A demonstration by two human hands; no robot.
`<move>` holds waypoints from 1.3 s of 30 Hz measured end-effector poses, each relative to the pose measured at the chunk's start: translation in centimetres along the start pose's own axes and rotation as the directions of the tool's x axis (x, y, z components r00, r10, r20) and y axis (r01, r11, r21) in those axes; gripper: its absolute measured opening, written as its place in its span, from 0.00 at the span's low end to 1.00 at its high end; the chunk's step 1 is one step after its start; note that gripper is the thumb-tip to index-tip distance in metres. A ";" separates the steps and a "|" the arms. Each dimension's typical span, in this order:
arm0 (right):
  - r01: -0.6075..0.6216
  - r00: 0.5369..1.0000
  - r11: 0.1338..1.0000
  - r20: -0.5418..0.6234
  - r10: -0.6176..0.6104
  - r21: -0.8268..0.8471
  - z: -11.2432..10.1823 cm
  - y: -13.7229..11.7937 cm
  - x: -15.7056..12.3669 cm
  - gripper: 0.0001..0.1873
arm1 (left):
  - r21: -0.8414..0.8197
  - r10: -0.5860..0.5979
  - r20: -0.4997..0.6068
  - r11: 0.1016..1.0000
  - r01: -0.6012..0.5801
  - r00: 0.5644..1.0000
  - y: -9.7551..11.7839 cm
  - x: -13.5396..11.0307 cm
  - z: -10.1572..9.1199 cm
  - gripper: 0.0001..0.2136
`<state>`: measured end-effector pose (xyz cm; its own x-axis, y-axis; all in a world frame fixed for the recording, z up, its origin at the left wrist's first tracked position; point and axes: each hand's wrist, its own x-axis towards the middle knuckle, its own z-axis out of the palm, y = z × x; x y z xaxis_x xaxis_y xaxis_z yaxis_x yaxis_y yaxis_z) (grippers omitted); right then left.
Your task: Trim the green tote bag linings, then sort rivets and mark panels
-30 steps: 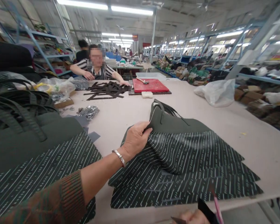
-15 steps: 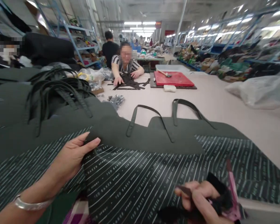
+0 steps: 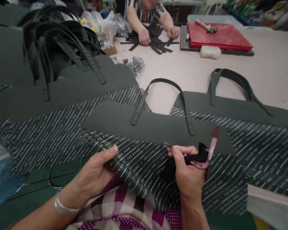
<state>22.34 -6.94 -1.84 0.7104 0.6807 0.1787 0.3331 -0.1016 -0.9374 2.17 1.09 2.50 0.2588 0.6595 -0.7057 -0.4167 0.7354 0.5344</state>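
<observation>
Since the earlier frame the bag panel (image 3: 144,127) has been drawn closer over the lap, and the left hand (image 3: 96,172) has been brought from the plain upper band down to the printed lower edge. That edge is now gripped in a roll, the left fingertips (image 3: 114,150) curled over it. The right hand (image 3: 187,172) is clenched about pink-handled snips (image 3: 210,153) and a dark scrap (what it is cannot be told), its fingers (image 3: 180,153) resting on the print. The panel is spread from lap to table (image 3: 230,73), its strap handle (image 3: 163,83) arched flat beyond. It is judged light, limp and rather slick-faced, best held at a folded edge or the strap. A stack of like panels (image 3: 50,95) is piled to the left; a co-worker's hands (image 3: 144,36) are seen across the table.
</observation>
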 end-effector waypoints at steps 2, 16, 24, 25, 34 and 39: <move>0.003 1.000 1.000 0.008 -0.003 -0.011 0.0 -0.1 0.1 0.08 | -0.063 -0.058 0.017 0.996 0.059 0.998 -1.7 0.6 1.3 0.09; 0.014 1.000 0.999 0.027 -0.014 -0.029 0.4 0.7 0.3 0.08 | -0.101 -0.233 -0.010 0.968 0.230 0.973 -4.0 3.6 5.8 0.12; -0.024 1.000 0.997 -0.013 0.023 -0.067 0.8 0.8 0.3 0.08 | -0.109 -0.312 0.048 0.943 0.316 0.949 -4.1 4.1 5.1 0.13; -0.023 1.000 0.997 -0.017 0.022 -0.071 0.8 0.8 0.4 0.08 | -0.107 -0.318 0.053 0.941 0.322 0.946 -4.1 4.1 5.1 0.13; -0.036 0.999 0.996 -0.001 0.036 -0.082 0.8 0.7 0.4 0.09 | -0.084 -0.355 0.037 0.931 0.357 0.934 -4.1 4.0 4.6 0.15; -0.037 0.998 0.994 0.038 0.042 -0.106 0.6 0.5 0.5 0.09 | -0.072 -0.373 0.052 0.924 0.376 0.926 -4.0 4.1 4.5 0.14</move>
<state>22.44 -6.23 -2.46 0.6999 0.7027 0.1282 0.3704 -0.2036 -0.9063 8.82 1.54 -0.39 0.4404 0.3445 -0.8291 -0.3503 0.9162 0.1946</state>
